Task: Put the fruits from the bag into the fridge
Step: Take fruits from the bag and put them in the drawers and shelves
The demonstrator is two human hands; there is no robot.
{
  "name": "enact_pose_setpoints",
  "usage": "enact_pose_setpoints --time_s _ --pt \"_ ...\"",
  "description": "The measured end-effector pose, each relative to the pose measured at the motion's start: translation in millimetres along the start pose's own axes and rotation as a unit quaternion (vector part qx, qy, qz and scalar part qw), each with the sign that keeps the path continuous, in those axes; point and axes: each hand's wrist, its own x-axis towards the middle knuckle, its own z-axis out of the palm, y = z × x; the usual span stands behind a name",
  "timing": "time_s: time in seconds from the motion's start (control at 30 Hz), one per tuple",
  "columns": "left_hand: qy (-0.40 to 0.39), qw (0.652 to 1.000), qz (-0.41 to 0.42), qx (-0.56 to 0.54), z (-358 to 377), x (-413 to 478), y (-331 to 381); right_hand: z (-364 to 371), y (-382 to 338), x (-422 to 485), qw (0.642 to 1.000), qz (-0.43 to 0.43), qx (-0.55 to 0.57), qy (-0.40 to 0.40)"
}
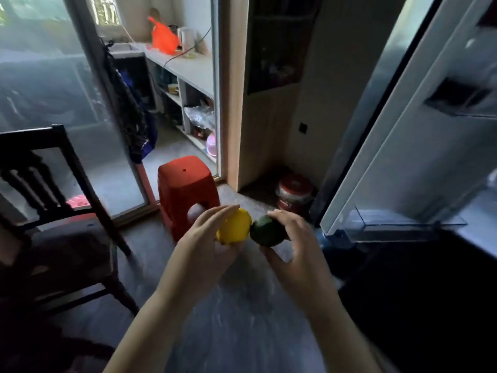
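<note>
The carrying step is in hand: two fruits are out of the bag and on their way to the fridge, not yet stowed. The left hand (207,246) holds a yellow fruit (236,227), probably a lemon. Its grip is loosely cupped, with the fingers laid fairly straight over the top and the fruit nested against the palm. The right hand (293,246) holds a dark green fruit (266,231), perhaps an avocado. Here the grip is tighter, fingers curled over the top and the thumb underneath. The two fruits sit side by side in mid-air above the floor, touching or very nearly so.

The fridge door (403,146) stands open at 2 o'clock from the hands, and a clear door shelf (403,224) lies at 3 o'clock, near the right hand. The inside of the fridge is not clearly in view. An orange bag (162,36) rests on the far surface (193,65) at 11 o'clock, well apart from the hands. A red stool (185,184) stands just beyond the left hand at 12 o'clock.

The next move likely calls for a turn towards 3 o'clock. Each fruit then needs setting down somewhere it cannot roll, the right hand going first since it is nearer. The lemon's looser hold looks more likely to slip on the swing.
</note>
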Motion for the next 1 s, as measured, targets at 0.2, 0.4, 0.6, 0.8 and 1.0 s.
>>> enact_pose_setpoints --time_s 0.2,0.4,0.6,0.8,1.0 --pt "-0.035 0.995 0.088 0.012 56 0 78 -88 21 -42 0.995 0.048 -0.058 0.064" --pt "-0.052 0.987 0.153 0.012 125 0 162 -185 44 -89 0.984 0.066 -0.128 0.106" --pt "-0.123 0.967 0.22 -0.047 234 -12 252 -299 99 -162 0.965 0.112 -0.164 0.172" --pt "-0.202 0.945 0.251 -0.051 325 -37 330 -383 145 -234 0.944 0.145 -0.202 0.216" --pt "-0.268 0.919 0.28 -0.069 394 -45 384 -437 180 -280 0.925 0.192 -0.214 0.248"
